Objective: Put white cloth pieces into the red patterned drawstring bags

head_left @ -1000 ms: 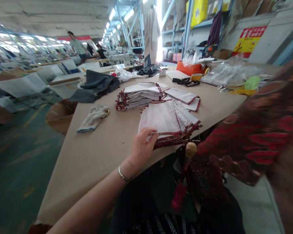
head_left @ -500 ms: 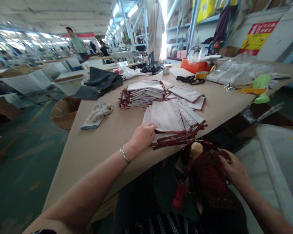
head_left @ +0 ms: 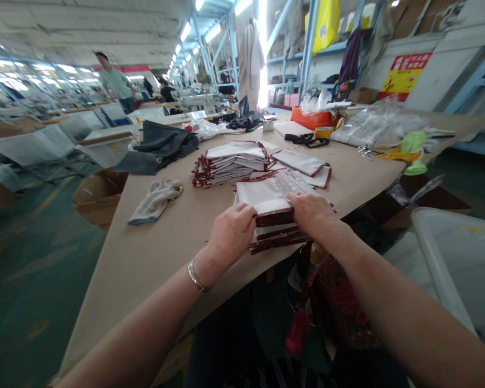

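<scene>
A stack of white fabric pieces with dark red trim (head_left: 269,196) lies near the front edge of the brown table (head_left: 173,242). My left hand (head_left: 232,231) grips its near left corner, fingers curled on the edge. My right hand (head_left: 313,213) presses down on the stack's right side, fingers closed over the top piece. A second, neater stack of the same pieces (head_left: 230,159) sits behind it, and a few loose pieces (head_left: 305,161) lie to the right. A dark red patterned cloth with a wooden knob (head_left: 331,302) rests in my lap below the table edge.
A white work glove (head_left: 156,199) lies at the left of the table, dark grey fabric (head_left: 157,145) behind it. Black scissors (head_left: 307,139), an orange box (head_left: 311,115) and clear plastic bags (head_left: 367,126) stand at the far right. A translucent bin (head_left: 456,264) is at my right. A person stands far off.
My right hand came up from the red cloth in my lap onto the fanned stack. Both hands have squared the stack into a tighter pile.
</scene>
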